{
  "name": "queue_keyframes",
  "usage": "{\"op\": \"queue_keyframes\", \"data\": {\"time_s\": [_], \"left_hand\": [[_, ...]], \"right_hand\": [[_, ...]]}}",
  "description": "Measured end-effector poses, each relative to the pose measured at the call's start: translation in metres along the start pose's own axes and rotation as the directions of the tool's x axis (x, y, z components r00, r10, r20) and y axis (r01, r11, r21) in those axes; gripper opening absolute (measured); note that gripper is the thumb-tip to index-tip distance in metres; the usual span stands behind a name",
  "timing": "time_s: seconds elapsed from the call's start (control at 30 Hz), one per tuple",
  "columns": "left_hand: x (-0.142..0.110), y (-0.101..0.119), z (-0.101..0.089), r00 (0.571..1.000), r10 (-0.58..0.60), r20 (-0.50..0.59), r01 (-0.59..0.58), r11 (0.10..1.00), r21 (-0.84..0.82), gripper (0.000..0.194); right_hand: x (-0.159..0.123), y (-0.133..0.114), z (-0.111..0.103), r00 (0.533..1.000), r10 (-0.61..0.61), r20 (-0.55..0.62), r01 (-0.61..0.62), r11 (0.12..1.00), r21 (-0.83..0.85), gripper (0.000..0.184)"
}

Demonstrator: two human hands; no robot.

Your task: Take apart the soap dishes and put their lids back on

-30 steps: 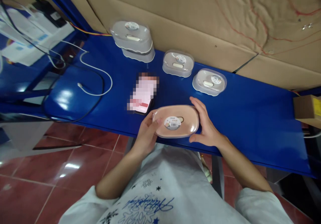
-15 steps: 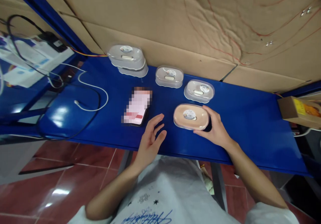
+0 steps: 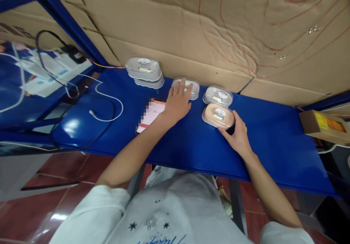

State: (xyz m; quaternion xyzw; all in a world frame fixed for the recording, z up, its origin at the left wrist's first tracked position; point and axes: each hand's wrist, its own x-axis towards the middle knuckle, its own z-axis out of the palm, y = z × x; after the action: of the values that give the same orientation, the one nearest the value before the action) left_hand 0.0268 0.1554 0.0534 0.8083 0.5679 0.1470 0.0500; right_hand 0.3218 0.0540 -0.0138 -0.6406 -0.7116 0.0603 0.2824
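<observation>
The peach oval box (image 3: pixel 216 118) and, farther left, the partly hidden grey box (image 3: pixel 195 91) sit upright, clear-lidded, on the blue table (image 3: pixel 273 138).

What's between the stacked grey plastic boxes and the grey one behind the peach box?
A grey oval plastic box, under the left hand, in the head view.

A workshop-like workstation, its exact kind unclear: a blue metal table (image 3: pixel 273 149) lies beneath the left hand (image 3: pixel 178 103), brown cardboard (image 3: pixel 164 25) lines the back beyond it, a black adapter (image 3: pixel 73 54) and white cable (image 3: pixel 121 103) sit to its left, and red floor tiles (image 3: pixel 62 171) show below, nearer the body.
</observation>
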Motion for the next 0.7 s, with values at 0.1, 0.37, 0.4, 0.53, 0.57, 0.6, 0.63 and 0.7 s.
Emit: {"op": "queue_keyframes", "data": {"time_s": [0.1,0.37,0.4,0.53,0.57,0.6,0.63,0.7], "left_hand": [[0.017,-0.003,0.003,0.999,-0.021,0.038,0.019,0.998,0.054,0.076],[-0.053,0.014,-0.010,0.989,0.144,-0.026,-0.142,0.986,0.083,0.046],[-0.067,0.016,-0.012,0.982,0.187,-0.023,-0.185,0.981,0.062,0.044],[-0.121,0.020,-0.008,0.946,0.325,-0.013,-0.322,0.931,-0.171,0.050],[-0.132,0.019,-0.005,0.945,0.326,-0.029,-0.322,0.912,-0.252,0.058],[-0.141,0.017,-0.002,0.950,0.311,-0.039,-0.306,0.896,-0.322,0.067],[-0.149,0.014,0.002,0.957,0.286,-0.044,-0.281,0.884,-0.375,0.075],[-0.160,0.009,0.009,0.978,0.206,-0.031,-0.197,0.862,-0.468,0.089]], "right_hand": [[-0.003,0.003,0.000,0.998,0.050,-0.024,-0.051,0.998,-0.036,0.096],[-0.010,-0.019,-0.011,0.987,-0.113,-0.113,0.098,0.987,-0.130,0.089],[-0.012,-0.026,-0.013,0.977,-0.195,-0.085,0.185,0.976,-0.119,0.090],[-0.019,-0.059,-0.016,0.821,-0.538,0.188,0.537,0.841,0.061,0.093],[-0.020,-0.066,-0.015,0.775,-0.579,0.251,0.567,0.814,0.128,0.094],[-0.021,-0.071,-0.013,0.744,-0.599,0.296,0.568,0.800,0.192,0.094],[-0.021,-0.074,-0.011,0.728,-0.605,0.323,0.550,0.797,0.250,0.092],[-0.021,-0.075,-0.008,0.730,-0.592,0.342,0.487,0.802,0.346,0.086]]}}
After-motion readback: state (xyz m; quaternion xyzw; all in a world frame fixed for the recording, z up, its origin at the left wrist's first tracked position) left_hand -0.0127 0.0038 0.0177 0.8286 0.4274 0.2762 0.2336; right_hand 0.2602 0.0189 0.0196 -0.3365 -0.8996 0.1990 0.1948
